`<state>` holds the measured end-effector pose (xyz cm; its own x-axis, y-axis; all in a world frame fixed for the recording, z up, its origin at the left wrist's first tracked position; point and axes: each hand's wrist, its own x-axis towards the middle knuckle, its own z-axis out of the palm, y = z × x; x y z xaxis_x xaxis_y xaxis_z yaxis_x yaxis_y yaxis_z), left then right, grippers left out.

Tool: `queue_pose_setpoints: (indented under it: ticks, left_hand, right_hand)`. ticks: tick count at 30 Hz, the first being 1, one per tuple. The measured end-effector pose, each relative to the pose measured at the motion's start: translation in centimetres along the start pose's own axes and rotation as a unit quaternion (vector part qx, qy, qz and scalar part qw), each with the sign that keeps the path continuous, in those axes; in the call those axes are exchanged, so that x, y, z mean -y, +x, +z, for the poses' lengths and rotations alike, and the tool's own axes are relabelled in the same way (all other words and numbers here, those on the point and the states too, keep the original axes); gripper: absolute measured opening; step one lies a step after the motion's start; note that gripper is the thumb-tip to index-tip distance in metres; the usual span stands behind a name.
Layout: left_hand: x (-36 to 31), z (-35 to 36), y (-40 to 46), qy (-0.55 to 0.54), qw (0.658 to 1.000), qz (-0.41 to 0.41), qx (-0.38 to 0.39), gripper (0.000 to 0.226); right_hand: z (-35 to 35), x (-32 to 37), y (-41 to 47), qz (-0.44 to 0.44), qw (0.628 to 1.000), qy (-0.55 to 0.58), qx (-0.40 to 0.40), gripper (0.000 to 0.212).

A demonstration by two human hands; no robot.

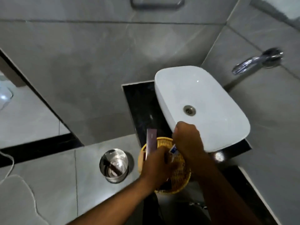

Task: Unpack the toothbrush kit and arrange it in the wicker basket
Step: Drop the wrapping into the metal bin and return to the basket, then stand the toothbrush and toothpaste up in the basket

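Note:
A yellow wicker basket (179,176) sits on the dark counter just in front of the white basin. Both hands hover over it. My left hand (156,166) grips a long purple-grey kit box (151,141) that stands upright over the basket's left rim. My right hand (188,140) is closed on a small white and blue toothpaste tube (174,149), which points down into the basket. The hands hide most of the basket's inside.
A white oval basin (199,101) with a metal drain stands behind the basket. A chrome tap (258,61) juts from the wall at the right. A clear glass tumbler (114,164) holding a dark item stands left of the basket. Grey tiled walls surround the counter.

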<state>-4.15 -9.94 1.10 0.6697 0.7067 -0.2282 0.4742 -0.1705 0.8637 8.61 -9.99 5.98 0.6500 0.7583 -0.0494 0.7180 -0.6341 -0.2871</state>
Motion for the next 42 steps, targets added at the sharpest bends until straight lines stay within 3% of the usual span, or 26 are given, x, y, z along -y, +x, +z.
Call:
queue_pose_setpoints:
  ticks: [3,13,18,22,31,35,38,40,42]
  left_hand:
    - [-0.6,0.8,1.0,-0.065,0.996,-0.054,0.033,0.013]
    - [1.0,3.0,3.5,-0.047,0.996,-0.022,0.078,0.010]
    - [1.7,3.5,4.2,-0.107,0.979,-0.084,0.154,0.012]
    - [2.0,3.3,4.5,-0.115,0.970,-0.132,0.172,0.011]
    - [2.7,4.3,5.1,-0.084,0.974,-0.176,0.113,0.014]
    - [3.0,3.7,4.7,-0.072,0.983,-0.146,0.084,0.015]
    - [2.3,3.6,4.6,-0.066,0.992,-0.106,0.018,0.004]
    - [1.6,3.2,4.3,-0.098,0.991,-0.086,-0.017,0.018]
    - [0.7,2.5,3.8,-0.148,0.985,-0.077,0.039,0.026]
  right_hand:
    - [-0.3,-0.4,-0.1,0.016,1.000,0.018,0.010,0.013]
    - [0.7,-3.3,-0.2,0.039,0.993,0.100,0.041,0.017]
    - [0.9,-4.2,0.2,0.027,0.986,0.149,0.070,0.034]
    - [0.1,-4.9,0.8,-0.011,0.988,0.121,0.098,0.039]
    - [-0.2,-5.3,0.6,-0.082,0.988,0.110,0.069,0.021]
    - [0.8,-5.2,0.3,-0.111,0.987,0.098,0.066,0.019]
    - [1.1,-5.3,0.5,-0.120,0.986,0.084,0.079,0.016]
    - [1.2,-5.5,0.4,-0.121,0.985,0.091,0.082,0.017]
    - [1.4,-5.5,0.1,-0.131,0.981,0.119,0.081,0.017]
